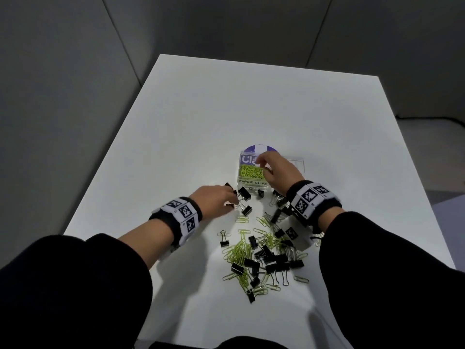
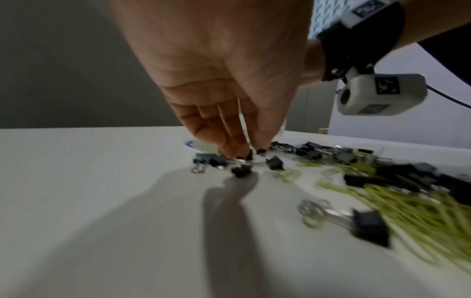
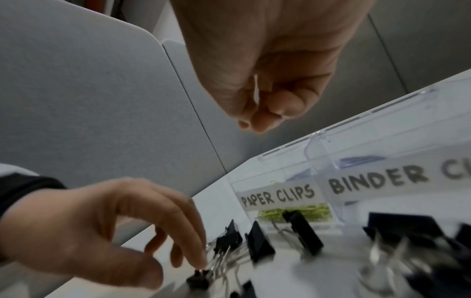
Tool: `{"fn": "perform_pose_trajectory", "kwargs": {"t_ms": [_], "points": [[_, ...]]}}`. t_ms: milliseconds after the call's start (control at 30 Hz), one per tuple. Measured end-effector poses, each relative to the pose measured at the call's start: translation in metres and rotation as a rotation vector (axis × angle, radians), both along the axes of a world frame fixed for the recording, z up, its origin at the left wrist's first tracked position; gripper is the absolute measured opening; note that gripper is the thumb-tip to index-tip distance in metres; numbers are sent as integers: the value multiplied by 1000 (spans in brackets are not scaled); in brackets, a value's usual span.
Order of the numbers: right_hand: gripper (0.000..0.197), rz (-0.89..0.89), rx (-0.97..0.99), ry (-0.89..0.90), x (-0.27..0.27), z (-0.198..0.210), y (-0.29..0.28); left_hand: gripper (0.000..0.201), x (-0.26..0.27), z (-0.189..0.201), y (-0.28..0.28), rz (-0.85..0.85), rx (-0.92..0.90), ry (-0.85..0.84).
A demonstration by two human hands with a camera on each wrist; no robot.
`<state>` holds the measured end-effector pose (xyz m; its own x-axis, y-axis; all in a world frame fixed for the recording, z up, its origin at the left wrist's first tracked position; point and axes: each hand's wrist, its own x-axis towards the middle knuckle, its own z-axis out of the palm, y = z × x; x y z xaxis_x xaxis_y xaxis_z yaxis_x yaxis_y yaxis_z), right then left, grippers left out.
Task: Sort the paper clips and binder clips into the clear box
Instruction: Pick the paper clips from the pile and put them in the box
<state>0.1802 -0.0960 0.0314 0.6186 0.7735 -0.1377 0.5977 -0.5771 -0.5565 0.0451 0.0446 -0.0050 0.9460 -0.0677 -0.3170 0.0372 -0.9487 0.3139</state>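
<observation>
I see two bare hands over a white bench (image 1: 327, 117). My left hand (image 1: 214, 200) is low, fingers curled down onto a small cluster of black binder clips (image 1: 242, 197), and pinches at one clip among them; the wrist views are blurred, so I cannot say for certain that the pinch has closed on it. My right hand (image 1: 276, 170) hangs above the clear box (image 1: 298, 163), its thumb and fingertips drawn together. I see nothing between them, so I cannot tell whether this grip holds a paper clip.

The box lies just beyond the left grip and to its right. It has two compartments. The one nearer the left grip, labelled for paper clips, holds yellow-green paper clips (image 1: 251, 171). The one farther right, labelled for binder clips, sits under the right hand; I cannot see what is in it.

A large mixed pile (image 1: 264, 255) of both kinds lies nearer me than either grip, between the forearms.

I judge the next move turns on this: the pinched binder clip must travel away and rightward, past the paper clip compartment. The left hand is nearer the clip; the right is nearer its compartment.
</observation>
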Motion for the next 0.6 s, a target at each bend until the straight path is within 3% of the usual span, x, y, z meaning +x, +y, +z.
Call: {"fn": "perform_pose_trajectory", "kwargs": {"t_ms": [133,267,400,600], "points": [[20,151,-238,23,-17,-18,-26,47,-7,-21,-23,-130,12,-22],[29,261,-483,-160,-38,-44,-48,45,-8,-29,-33,-181,57,-25],[29,259,-508,-313,-53,-54,-54,34,-11,-32,-36,-114,62,-91],[26,161,-477,-215,-55,-63,-52,32,-18,-37,-34,-42,-31,-88]]}}
